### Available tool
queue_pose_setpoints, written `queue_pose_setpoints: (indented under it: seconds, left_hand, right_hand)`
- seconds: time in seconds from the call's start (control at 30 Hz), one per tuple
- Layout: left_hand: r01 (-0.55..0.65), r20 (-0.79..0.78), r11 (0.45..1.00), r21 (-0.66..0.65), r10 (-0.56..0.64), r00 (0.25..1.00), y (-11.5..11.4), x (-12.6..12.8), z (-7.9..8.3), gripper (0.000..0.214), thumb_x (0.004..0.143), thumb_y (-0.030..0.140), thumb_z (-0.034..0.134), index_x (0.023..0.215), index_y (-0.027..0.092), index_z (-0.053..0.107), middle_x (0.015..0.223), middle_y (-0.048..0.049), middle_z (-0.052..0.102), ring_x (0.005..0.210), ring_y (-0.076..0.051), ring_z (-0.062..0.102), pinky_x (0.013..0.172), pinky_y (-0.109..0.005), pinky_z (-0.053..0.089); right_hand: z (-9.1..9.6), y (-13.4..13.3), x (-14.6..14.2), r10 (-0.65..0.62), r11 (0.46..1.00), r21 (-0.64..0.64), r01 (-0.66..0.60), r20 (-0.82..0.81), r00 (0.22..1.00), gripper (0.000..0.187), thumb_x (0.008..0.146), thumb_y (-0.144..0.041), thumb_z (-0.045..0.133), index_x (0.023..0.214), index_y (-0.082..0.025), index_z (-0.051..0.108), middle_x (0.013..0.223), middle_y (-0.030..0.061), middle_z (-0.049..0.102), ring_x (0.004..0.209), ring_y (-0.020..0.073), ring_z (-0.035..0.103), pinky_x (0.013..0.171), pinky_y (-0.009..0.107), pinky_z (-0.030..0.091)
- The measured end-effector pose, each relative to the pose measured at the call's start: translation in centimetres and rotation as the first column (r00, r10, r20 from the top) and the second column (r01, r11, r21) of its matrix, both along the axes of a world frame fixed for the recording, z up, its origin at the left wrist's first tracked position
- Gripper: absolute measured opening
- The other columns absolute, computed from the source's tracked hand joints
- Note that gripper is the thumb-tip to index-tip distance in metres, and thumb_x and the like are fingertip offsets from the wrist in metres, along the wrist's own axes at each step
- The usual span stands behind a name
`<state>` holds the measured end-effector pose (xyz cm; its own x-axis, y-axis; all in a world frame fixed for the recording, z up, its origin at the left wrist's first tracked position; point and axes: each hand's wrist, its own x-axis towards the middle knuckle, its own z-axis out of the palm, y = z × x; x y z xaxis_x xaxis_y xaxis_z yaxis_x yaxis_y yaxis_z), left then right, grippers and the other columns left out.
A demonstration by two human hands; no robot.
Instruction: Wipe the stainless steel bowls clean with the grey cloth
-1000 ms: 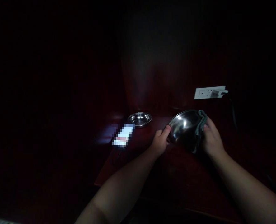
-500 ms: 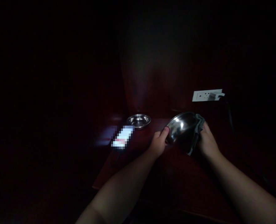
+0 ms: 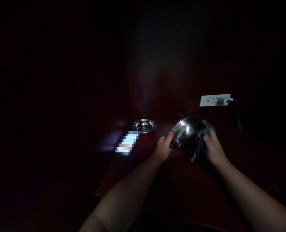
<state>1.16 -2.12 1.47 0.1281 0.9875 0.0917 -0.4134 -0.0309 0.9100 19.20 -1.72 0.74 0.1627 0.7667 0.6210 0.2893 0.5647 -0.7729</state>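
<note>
A shiny steel bowl (image 3: 185,133) is held tilted above the table, its rounded outside toward me. My left hand (image 3: 164,148) grips its left edge, thumb on the outer surface and the other fingers hidden behind. My right hand (image 3: 214,146) is closed on a grey-green cloth (image 3: 201,140), which lies against the right side of the bowl with a loose end hanging down. Part of the right hand's fingers is covered by the cloth and bowl.
A smaller steel bowl (image 3: 144,126) sits on the dark red table (image 3: 109,183) toward the back left. Before it is a lit phone (image 3: 127,143), blurred, with a cable. A white wall socket (image 3: 215,100) holds a plug with a dark cord (image 3: 239,122). The surroundings are very dark.
My right hand and the cloth have shifted slightly on the bowl's right side, and more of the right fingers shows. The left hand keeps its grip with barely any movement.
</note>
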Motion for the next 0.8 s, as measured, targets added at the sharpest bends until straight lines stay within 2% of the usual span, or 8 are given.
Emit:
queue_pose_setpoints:
  seconds: [0.1,0.3,0.5,0.67,0.73,0.8]
  left_hand:
    - [0.030,0.030,0.999,-0.016,-0.029,0.999,0.1,0.0,0.0,0.057,0.065,0.063,0.060,0.082,0.009,0.063,0.071,-0.0087,0.064,0.063,-0.018,0.061,0.061,-0.034,0.051]
    - [0.047,0.083,0.998,-0.050,-0.043,0.996,-0.4,0.1,0.6,0.056,0.066,0.062,0.060,0.086,0.009,0.063,0.076,-0.0099,0.064,0.065,-0.019,0.062,0.064,-0.039,0.052]
    - [0.046,0.112,0.995,-0.093,-0.036,0.993,-0.5,0.0,0.6,0.057,0.068,0.062,0.059,0.092,0.010,0.061,0.077,-0.0097,0.063,0.070,-0.022,0.063,0.067,-0.045,0.053]
    - [0.073,0.148,0.991,-0.108,-0.057,0.987,-0.7,0.0,0.8,0.052,0.069,0.059,0.060,0.090,0.012,0.060,0.083,-0.0096,0.063,0.074,-0.022,0.063,0.068,-0.046,0.053]
    - [0.078,0.174,0.991,-0.109,-0.058,0.983,-0.9,0.1,0.9,0.050,0.069,0.058,0.060,0.089,0.012,0.060,0.081,-0.0092,0.063,0.074,-0.022,0.063,0.070,-0.045,0.053]
    - [0.075,0.181,0.990,-0.118,-0.053,0.982,-0.9,0.2,0.8,0.050,0.068,0.057,0.061,0.087,0.011,0.060,0.079,-0.0092,0.063,0.073,-0.021,0.062,0.071,-0.045,0.053]
  right_hand:
    - [0.4,-0.4,-0.1,-0.009,1.000,0.010,0.008,0.052,0.999,0.060,0.082,-0.051,0.045,0.133,-0.022,0.037,0.133,0.0094,0.045,0.126,0.0269,0.039,0.107,0.048,0.025]
    - [0.7,-0.7,-0.4,-0.060,0.993,0.112,0.042,0.167,0.984,0.070,0.079,-0.049,0.052,0.138,-0.020,0.028,0.140,0.0116,0.036,0.131,0.0277,0.032,0.108,0.047,0.024]
    - [0.9,-0.8,0.0,-0.087,0.990,0.124,0.061,0.211,0.974,0.082,0.070,-0.048,0.062,0.138,-0.021,0.026,0.139,0.0122,0.036,0.129,0.0308,0.034,0.107,0.049,0.026]
    - [0.3,-0.3,0.3,-0.054,0.997,0.069,0.046,0.121,0.991,0.089,0.064,-0.049,0.068,0.138,-0.023,0.026,0.138,0.0111,0.038,0.126,0.0324,0.037,0.106,0.050,0.026]
    - [-0.4,0.2,0.4,-0.009,0.999,0.050,0.008,0.017,1.000,0.079,0.068,-0.053,0.062,0.135,-0.024,0.032,0.134,0.0104,0.042,0.124,0.0320,0.040,0.105,0.048,0.029]
    - [-1.2,0.8,0.6,0.065,0.997,0.050,-0.058,-0.145,0.987,0.059,0.081,-0.055,0.042,0.131,-0.023,0.039,0.128,0.0102,0.049,0.119,0.0294,0.046,0.101,0.045,0.036]
